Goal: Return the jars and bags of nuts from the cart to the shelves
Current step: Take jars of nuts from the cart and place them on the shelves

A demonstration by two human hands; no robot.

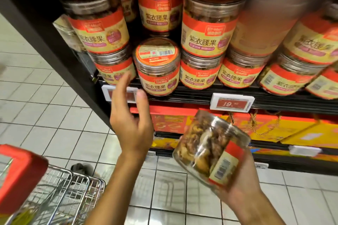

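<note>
Fingers point(123, 80) of the left hand point(130, 124) are spreading wide and holding nothing, reaching up toward the shelf edge point(192, 95), with the thumb tip sitting just in front of a clear jar of nuts point(158, 68) that is standing at the front of the lower row; whether the thumb is touching that jar cannot be told. That jar is showing its round lid label with a barcode and is standing between neighbouring jars of the same kind, with a second tier of jars point(206, 27) stacked on top of the row. Lower and to the right, the right hand point(237, 182) is cupping another jar of nuts point(210, 150) from below, fingers curled around its side, the jar tilting with its transparent bottom facing up and left, held well below the shelf. A red price tag point(232, 103) is hanging on the shelf edge above this jar. Beneath the shelf, orange and yellow gift boxes point(285, 129) are lying in a row. At the lower left, the wire cart point(60, 197) with its red handle cover point(20, 175) is standing on the white tiled floor point(54, 118)
</note>
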